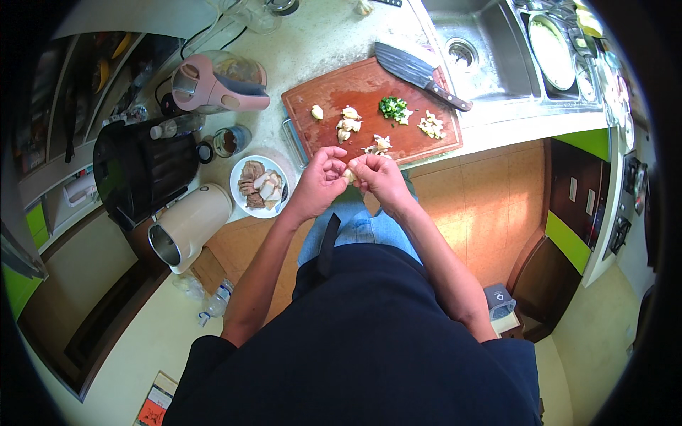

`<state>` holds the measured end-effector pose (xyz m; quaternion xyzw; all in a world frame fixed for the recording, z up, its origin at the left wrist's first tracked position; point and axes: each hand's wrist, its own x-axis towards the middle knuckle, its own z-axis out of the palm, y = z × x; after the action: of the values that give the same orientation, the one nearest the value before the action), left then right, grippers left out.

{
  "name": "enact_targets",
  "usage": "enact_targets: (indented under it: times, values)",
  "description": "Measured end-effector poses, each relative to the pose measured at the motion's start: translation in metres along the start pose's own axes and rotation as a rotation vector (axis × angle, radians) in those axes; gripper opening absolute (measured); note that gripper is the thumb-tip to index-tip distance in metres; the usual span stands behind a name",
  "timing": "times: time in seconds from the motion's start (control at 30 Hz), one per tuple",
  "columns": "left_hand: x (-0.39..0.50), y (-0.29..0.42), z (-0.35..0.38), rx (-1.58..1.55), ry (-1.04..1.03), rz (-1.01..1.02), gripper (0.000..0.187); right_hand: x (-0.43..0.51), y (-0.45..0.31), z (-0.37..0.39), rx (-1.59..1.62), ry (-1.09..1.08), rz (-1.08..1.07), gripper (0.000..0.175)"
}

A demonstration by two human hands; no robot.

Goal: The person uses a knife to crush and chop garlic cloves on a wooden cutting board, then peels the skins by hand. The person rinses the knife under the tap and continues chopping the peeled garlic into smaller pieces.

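At the near edge of a wooden cutting board, a garlic clove is between my two hands. The thumb and fingers of my right hand pinch it. My left hand holds its other side, thumb against it and upper fingers curled loosely. Garlic peels lie just beyond my right hand. Farther up the board are several unpeeled garlic cloves, a single peeled clove, chopped green onion and chopped garlic. A cleaver rests across the board's far right corner, its handle towards the sink.
Left of the board stands a white plate of sliced meat, with a glass jar behind it. A pink-handled blender jug, a beige kettle-like appliance and a black appliance crowd the left counter. The steel sink adjoins on the right.
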<state>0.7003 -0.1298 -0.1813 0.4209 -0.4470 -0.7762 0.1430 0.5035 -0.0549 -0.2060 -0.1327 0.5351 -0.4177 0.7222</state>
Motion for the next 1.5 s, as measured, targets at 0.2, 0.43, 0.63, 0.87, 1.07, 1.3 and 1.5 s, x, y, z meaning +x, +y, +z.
enact_targets:
  times: [0.2,0.43,0.63,0.87,1.07,1.3,1.5]
  values:
    - [-0.002,-0.022,0.015,-0.200,0.211,0.063,0.027,-0.004,0.000,0.011,0.414,0.089,0.108,0.025]
    - [0.001,-0.026,0.027,-0.186,0.289,0.119,0.013,-0.001,0.000,0.016,0.451,0.092,0.076,0.026]
    - [0.002,-0.017,0.027,-0.275,0.276,0.093,0.019,0.004,-0.003,0.019,0.248,0.134,-0.024,0.029]
    - [0.006,-0.017,0.018,-0.099,0.313,0.083,0.026,0.009,0.002,0.012,0.202,0.131,0.072,0.027]
    - [0.009,-0.013,0.010,-0.240,0.299,-0.026,0.026,0.011,0.005,0.016,0.354,0.179,0.067,0.026]
    - [0.012,-0.020,-0.007,-0.147,0.249,-0.083,0.027,0.015,0.008,0.012,0.213,0.285,-0.010,0.026]
    - [0.029,-0.022,-0.036,0.194,0.319,0.054,0.030,0.016,0.016,0.004,-0.051,0.445,-0.129,0.026]
